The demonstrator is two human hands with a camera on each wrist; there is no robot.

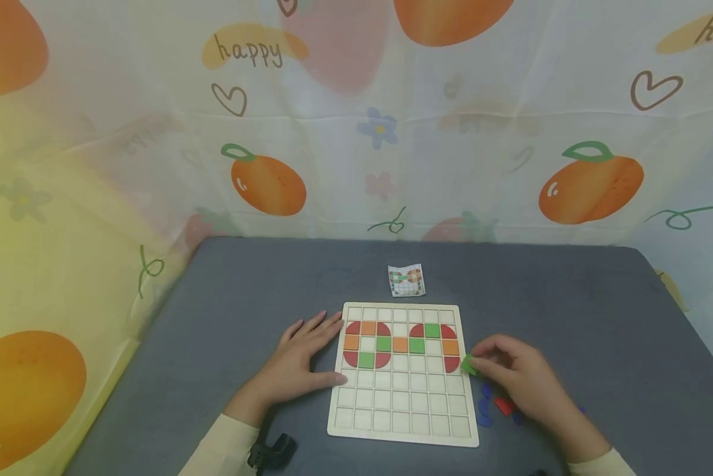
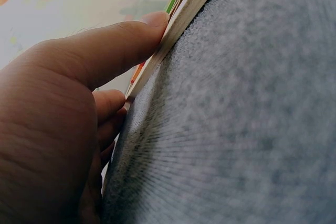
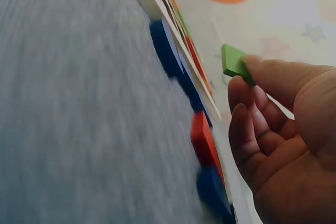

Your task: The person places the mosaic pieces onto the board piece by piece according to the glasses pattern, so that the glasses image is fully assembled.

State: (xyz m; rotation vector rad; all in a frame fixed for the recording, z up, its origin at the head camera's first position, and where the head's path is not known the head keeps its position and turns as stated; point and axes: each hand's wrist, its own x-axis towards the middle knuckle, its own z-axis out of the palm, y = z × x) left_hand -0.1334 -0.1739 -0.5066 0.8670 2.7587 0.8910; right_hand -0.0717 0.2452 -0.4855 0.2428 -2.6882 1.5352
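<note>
On the table lies a pale wooden grid board with red, orange and green tiles set in its upper rows. My left hand rests at the board's left side, fingers extended; in the left wrist view the thumb touches the board's edge. Just off the right edge, my right hand pinches a green square tile between thumb and fingertips, lifted above the table in the right wrist view. Below that hand lie blue pieces and a red tile, partly hidden by it.
A small printed card with a coloured grid pattern lies beyond the board's far edge. The grey table ends at a patterned cloth behind. A black strap-like object is by the left wrist.
</note>
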